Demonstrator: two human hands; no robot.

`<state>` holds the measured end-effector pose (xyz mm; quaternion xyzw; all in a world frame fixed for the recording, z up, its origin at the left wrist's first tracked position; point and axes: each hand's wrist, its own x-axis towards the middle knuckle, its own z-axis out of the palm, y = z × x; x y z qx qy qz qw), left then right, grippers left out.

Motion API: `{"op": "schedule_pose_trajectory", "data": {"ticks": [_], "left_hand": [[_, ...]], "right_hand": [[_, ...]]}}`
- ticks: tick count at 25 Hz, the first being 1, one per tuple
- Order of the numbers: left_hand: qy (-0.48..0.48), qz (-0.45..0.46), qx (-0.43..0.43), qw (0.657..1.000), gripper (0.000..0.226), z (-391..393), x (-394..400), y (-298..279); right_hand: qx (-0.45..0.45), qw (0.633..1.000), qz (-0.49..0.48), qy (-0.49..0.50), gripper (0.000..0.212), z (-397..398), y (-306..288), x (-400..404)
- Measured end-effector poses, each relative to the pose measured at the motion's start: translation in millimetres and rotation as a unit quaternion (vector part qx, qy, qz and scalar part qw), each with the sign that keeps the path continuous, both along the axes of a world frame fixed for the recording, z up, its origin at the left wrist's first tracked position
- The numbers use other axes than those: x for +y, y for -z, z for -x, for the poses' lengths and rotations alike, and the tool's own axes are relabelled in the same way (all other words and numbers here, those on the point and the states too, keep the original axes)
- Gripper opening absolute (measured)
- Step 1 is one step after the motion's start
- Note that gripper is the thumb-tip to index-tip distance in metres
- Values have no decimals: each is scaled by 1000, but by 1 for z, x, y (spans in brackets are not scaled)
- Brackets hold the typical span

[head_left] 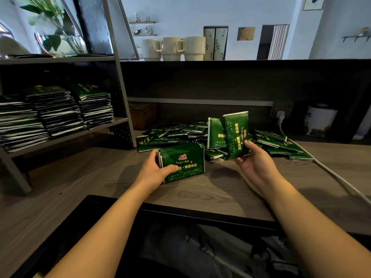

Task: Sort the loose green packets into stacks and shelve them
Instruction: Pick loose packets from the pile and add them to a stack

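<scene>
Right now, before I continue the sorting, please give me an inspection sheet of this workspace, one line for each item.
Surface: wooden counter, bare wood in front of the hands.
Job's things: loose pile of green packets at the back of the counter; three stacks already on the metal shelf.
Clutter: cardboard box behind the pile; white canister at far right.
Grips: left hand holds a gathered stack resting on the counter; right hand holds upright packets.
Cables: white cable runs from the wall socket along the counter's right side.
Surroundings: three mugs on the upper ledge; plant on the shelf top.
</scene>
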<state>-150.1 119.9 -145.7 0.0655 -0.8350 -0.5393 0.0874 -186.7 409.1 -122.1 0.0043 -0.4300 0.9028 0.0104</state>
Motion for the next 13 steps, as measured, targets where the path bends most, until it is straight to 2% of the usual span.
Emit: {"op": "schedule_pose_trajectory", "data": {"ticks": [3, 4, 10, 11, 13], "left_hand": [[18, -40, 5, 999, 64, -1, 0, -2], [28, -47, 2, 998, 66, -2, 1, -3], [53, -31, -44, 997, 130, -4, 5, -4], [57, -10, -49, 997, 135, -4, 5, -5], [52, 19, -37, 998, 131, -2, 5, -1]], "right_hand": [[-8, 993, -84, -88, 18, -4, 7, -12], [-15, 988, -119, -100, 16, -6, 9, -16], [6, 963, -247, -109, 11, -10, 15, -32], [15, 960, -259, -108, 10, -10, 15, -33], [30, 955, -274, -109, 7, -10, 16, -35]]}}
